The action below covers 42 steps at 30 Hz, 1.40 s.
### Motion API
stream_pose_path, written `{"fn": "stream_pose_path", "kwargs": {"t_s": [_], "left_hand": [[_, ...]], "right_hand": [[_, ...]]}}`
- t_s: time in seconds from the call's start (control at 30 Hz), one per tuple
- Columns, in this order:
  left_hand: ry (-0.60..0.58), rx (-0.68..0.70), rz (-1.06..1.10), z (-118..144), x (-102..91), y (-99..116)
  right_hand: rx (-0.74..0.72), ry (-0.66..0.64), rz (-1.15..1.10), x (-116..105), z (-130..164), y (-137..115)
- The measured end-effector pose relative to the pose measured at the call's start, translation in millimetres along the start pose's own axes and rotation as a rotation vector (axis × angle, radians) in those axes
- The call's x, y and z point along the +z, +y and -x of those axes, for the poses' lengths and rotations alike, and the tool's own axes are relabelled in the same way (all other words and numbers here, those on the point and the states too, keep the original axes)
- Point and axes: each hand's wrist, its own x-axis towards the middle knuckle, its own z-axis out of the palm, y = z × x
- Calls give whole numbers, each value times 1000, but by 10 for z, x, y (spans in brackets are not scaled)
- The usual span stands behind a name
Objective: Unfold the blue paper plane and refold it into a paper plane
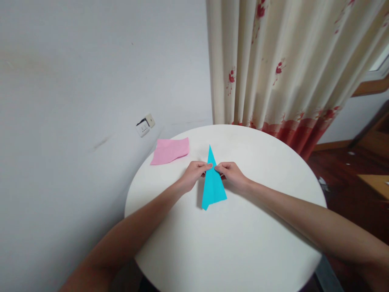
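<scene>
At centre of round white table (pixel 243 251): folded blue paper triangle (pixel 212 186), left hand (pixel 194 173) and right hand (pixel 232 174) pinching its edges; uneven pinch risks a skewed crease; pink paper (pixel 170 151) far left.

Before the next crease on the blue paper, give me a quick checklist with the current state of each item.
1. Turquoise folded paper triangle lies flat on the round white table: ok.
2. Left hand pinches its left edge: ok.
3. Right hand pinches its right edge: ok.
4. Tip points away toward the cream red-flowered curtain: ok.
5. Pink paper sheet lies apart from the hands: ok.
6. Layer edges aligned under the fingers: cannot tell.
</scene>
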Motion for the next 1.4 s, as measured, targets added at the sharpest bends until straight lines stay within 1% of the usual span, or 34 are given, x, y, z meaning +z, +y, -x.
{"fn": "stream_pose_path", "kwargs": {"t_s": [0.13,0.23,0.37,0.5,0.73,0.9,1.1,1.27,1.4], "left_hand": [[-33,1,-29,9,-7,-10],[-80,-14,-45,21,-5,-20],[-142,-31,-101,48,26,-25],[-177,-56,-139,69,51,-24],[-204,-67,-154,78,47,7],[-267,-67,-184,87,47,30],[-297,-82,-214,90,44,38],[-313,-76,-214,92,50,48],[-301,-66,-211,85,55,37]], "right_hand": [[-3,25,37,-4,-14,4],[-26,64,47,-12,-32,6],[-36,99,-5,-20,-56,37],[-25,123,-72,-30,-66,71],[-21,129,-87,-15,-59,80],[-25,137,-111,-11,-65,85],[-57,169,-85,-6,-54,48],[-62,169,-77,-11,-60,34],[-8,142,-111,-22,-65,33]]}}
